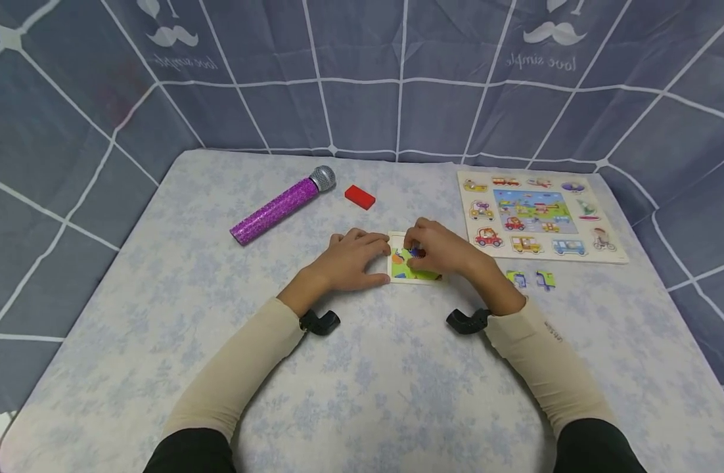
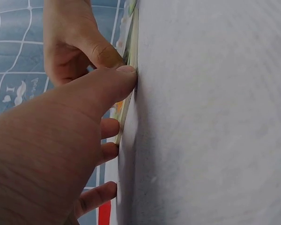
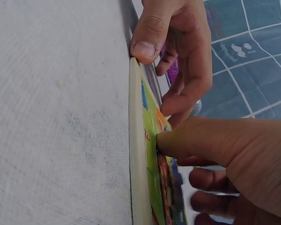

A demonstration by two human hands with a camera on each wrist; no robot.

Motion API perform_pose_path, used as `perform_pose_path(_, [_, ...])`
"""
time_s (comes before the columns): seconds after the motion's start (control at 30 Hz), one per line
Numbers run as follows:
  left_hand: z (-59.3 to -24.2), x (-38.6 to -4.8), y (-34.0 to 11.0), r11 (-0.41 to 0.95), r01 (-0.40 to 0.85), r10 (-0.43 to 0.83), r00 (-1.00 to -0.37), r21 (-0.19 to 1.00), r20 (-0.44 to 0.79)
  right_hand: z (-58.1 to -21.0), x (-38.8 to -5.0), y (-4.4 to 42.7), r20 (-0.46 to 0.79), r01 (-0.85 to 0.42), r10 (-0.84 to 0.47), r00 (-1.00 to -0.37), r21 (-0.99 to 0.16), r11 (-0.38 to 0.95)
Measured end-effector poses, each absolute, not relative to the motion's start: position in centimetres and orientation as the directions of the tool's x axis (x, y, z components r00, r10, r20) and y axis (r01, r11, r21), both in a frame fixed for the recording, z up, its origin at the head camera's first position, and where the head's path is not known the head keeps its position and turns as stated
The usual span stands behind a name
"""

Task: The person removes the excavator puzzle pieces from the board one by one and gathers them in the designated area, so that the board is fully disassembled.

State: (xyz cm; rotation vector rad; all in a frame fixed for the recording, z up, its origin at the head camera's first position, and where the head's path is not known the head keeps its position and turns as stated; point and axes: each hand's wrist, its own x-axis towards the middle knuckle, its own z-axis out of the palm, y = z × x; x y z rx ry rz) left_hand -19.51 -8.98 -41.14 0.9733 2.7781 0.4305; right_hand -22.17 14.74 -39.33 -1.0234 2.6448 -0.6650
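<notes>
A small picture puzzle [image 1: 399,264] with a pale frame and a mostly green picture lies flat on the table. My left hand [image 1: 355,263] rests at its left side, the thumb touching the near corner and the fingertips along the edge. Over the puzzle's right half, my right hand [image 1: 437,248] has its fingers bent down and pinches a colourful puzzle piece [image 3: 168,187], partly hidden by the thumb and fingers. The piece stands slightly raised above the green surface. Two loose puzzle pieces [image 1: 545,280] lie to the right, by the right forearm.
A larger wooden board [image 1: 533,253] with vehicle pictures lies at the back right. Behind the left hand lie a red block [image 1: 360,197] and a purple glittery microphone [image 1: 276,211]. Grey checked cloth [image 1: 362,118] hangs around the table's back and sides.
</notes>
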Motion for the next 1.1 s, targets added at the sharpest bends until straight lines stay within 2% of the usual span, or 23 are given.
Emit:
perform_pose_path(0.2, [-41.4, -19.6, -9.0, 0.745, 0.581, 0.628, -0.776, 0.329, -0.054, -39.4, -22.3, 14.6, -0.059, -0.558, -0.695, -0.717, -0.549, 0.622])
perform_pose_path(0.53, [-41.4, -19.6, -9.1, 0.736, 0.588, 0.634, -0.772, 0.337, -0.038, -39.0, -22.3, 14.7, -0.046, -0.599, -0.723, -0.689, -0.526, 0.604])
perform_pose_path(0.77, [-41.7, -19.7, -9.2, 0.732, 0.592, 0.637, -0.770, 0.336, -0.030, -39.0, -22.5, 14.9, -0.021, -0.601, -0.706, -0.708, -0.507, 0.618])
perform_pose_path(1.1, [-41.4, -19.6, -9.0, 0.742, 0.580, 0.629, -0.776, 0.337, -0.050, -37.3, -21.9, 19.1, 0.158, -0.613, -0.659, -0.735, -0.572, 0.546])
